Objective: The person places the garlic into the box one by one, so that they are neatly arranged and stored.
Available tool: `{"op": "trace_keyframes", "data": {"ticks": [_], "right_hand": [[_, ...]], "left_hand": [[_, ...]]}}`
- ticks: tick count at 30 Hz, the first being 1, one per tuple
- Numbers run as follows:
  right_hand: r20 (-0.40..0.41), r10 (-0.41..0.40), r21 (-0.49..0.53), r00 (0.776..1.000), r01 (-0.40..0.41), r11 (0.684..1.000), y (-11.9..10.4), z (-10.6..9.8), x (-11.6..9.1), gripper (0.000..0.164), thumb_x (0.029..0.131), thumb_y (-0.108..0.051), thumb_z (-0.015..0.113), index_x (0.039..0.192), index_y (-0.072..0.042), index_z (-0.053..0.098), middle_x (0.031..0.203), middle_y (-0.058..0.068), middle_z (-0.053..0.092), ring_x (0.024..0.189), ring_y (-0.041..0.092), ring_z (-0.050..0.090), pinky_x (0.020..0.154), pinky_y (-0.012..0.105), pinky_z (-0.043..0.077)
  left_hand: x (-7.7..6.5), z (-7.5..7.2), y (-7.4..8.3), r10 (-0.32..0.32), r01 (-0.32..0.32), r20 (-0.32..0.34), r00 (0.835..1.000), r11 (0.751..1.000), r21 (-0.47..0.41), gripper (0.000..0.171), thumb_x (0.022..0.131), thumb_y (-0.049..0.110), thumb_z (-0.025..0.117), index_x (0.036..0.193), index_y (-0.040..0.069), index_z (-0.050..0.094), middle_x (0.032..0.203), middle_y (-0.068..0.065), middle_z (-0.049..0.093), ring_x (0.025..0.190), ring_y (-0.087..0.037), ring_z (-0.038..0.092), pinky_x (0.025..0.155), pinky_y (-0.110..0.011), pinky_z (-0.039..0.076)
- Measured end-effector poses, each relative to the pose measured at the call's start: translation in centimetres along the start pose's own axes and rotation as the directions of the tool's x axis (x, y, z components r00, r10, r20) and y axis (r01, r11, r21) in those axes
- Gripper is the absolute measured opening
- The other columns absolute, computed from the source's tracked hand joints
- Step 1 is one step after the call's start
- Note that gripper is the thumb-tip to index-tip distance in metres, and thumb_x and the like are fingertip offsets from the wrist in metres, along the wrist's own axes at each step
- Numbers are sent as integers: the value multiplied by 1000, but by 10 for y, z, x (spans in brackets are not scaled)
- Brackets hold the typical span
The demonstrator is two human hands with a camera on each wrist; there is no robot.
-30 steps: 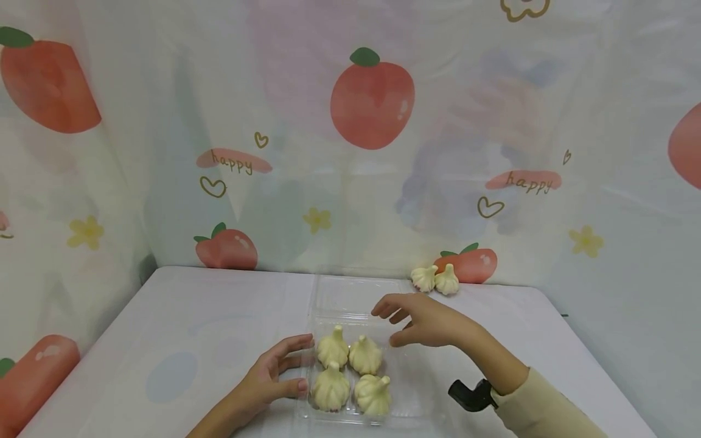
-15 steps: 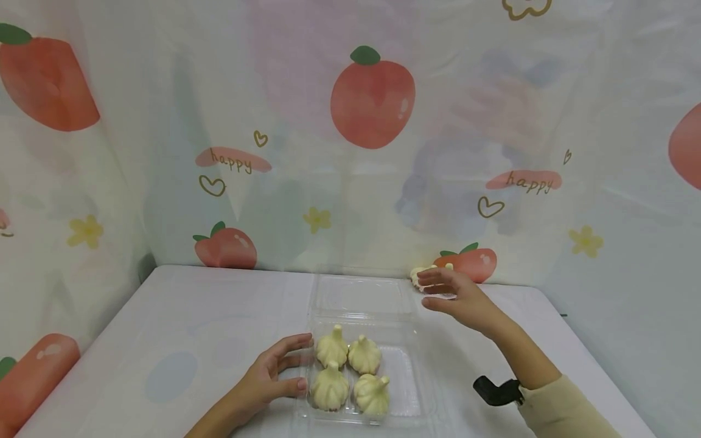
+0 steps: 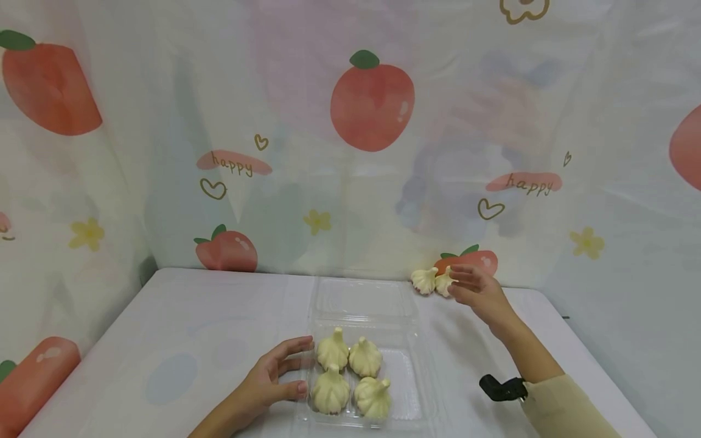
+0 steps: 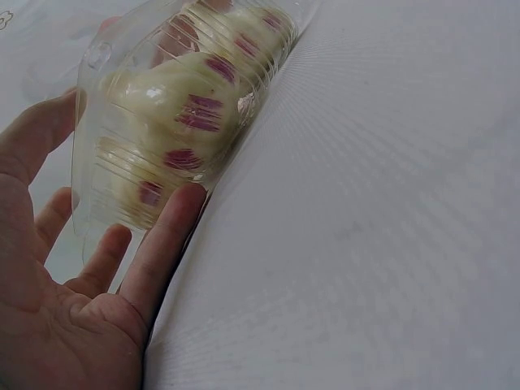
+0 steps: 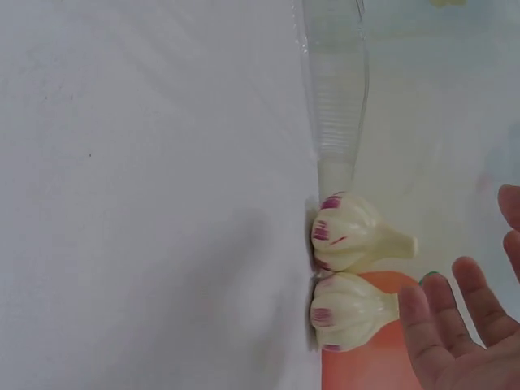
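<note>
A clear plastic clamshell box (image 3: 402, 377) lies open on the table, with several pale garlic bulbs (image 3: 331, 392) standing in its left and middle parts. Along the box's left wall rests my left hand (image 3: 265, 377), its fingers extended; the left wrist view shows fingertips (image 4: 183, 199) against the ridged side. At the back right, two more garlic bulbs sit side by side: a left one (image 3: 423, 281) and a right one (image 3: 443, 283). My right hand (image 3: 484, 298), fingers loosely extended, is beside the right bulb and partly covers it. The right wrist view shows fingertips close to that bulb's stem; contact is unclear.
Behind the box's base its flat lid (image 3: 364, 298) reaches toward the back edge of the white table (image 3: 230, 322). A printed cloth wall (image 3: 350, 201) rises directly behind the table. A black wrist mount (image 3: 501, 388) hangs under the right forearm.
My right hand has moved from above the box back and right to the far garlic bulbs, passing in front of them. The left hand has stayed at the box.
</note>
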State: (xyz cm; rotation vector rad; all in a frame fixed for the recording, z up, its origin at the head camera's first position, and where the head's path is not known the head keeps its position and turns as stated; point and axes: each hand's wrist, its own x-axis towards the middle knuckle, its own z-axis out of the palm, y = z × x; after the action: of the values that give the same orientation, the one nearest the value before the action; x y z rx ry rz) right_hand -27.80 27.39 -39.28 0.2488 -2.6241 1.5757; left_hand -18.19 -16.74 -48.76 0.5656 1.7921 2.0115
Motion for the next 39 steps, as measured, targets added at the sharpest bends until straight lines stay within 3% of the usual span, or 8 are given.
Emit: {"op": "trace_keyframes", "data": {"ticks": [4,7,11,18,28,34,39], "right_hand": [[-53,38,31,998,-37,999,9,0,5,58,99,-26,64,146,-2,40,148,23,44,122,18,53,84,17,52],[-101,83,69,991,-76,995,16,1,10,58,99,-26,64,145,-2,40,148,23,44,110,0,52,85,15,52],[-174,131,121,976,-111,987,22,3,19,58,99,-22,64,146,-1,39,148,23,43,102,-8,51,82,14,52],[-276,226,165,934,-185,969,29,9,30,53,99,-19,62,146,-7,42,148,16,45,102,-2,50,85,21,52],[-222,296,150,929,-268,952,49,14,39,69,98,-20,61,158,-10,27,156,19,35,118,21,47,92,30,53],[-194,333,195,923,-297,935,59,20,45,76,97,-17,61,159,-6,18,160,22,27,137,32,34,108,44,40],[-192,328,204,925,-290,935,59,22,47,74,96,-13,62,159,-8,22,160,20,30,135,29,35,97,28,44]], "left_hand": [[0,0,-1,0,0,1,1000,1000,0,70,94,9,68,154,9,32,158,-21,27,137,-40,41,88,-47,57],[0,0,-1,4,-4,3,1000,1000,4,70,94,8,68,154,8,31,158,-21,27,137,-40,41,89,-47,57],[0,-1,-2,5,-5,0,1000,1000,6,70,94,9,68,154,9,32,158,-21,28,136,-39,42,89,-47,57],[0,-2,-1,4,-4,1,1000,1000,0,70,94,9,68,154,9,32,158,-20,28,136,-39,41,90,-48,57],[1,-1,-3,6,-6,2,1000,1000,-5,70,93,8,68,154,9,32,158,-20,28,136,-38,41,90,-48,57],[1,-1,-3,-1,1,-2,1000,1000,-2,70,93,8,68,154,10,33,158,-19,28,136,-38,41,89,-47,57],[1,-1,-2,-6,6,-8,1000,1000,1,70,93,8,69,154,11,33,158,-19,28,136,-37,42,89,-47,57]]}}
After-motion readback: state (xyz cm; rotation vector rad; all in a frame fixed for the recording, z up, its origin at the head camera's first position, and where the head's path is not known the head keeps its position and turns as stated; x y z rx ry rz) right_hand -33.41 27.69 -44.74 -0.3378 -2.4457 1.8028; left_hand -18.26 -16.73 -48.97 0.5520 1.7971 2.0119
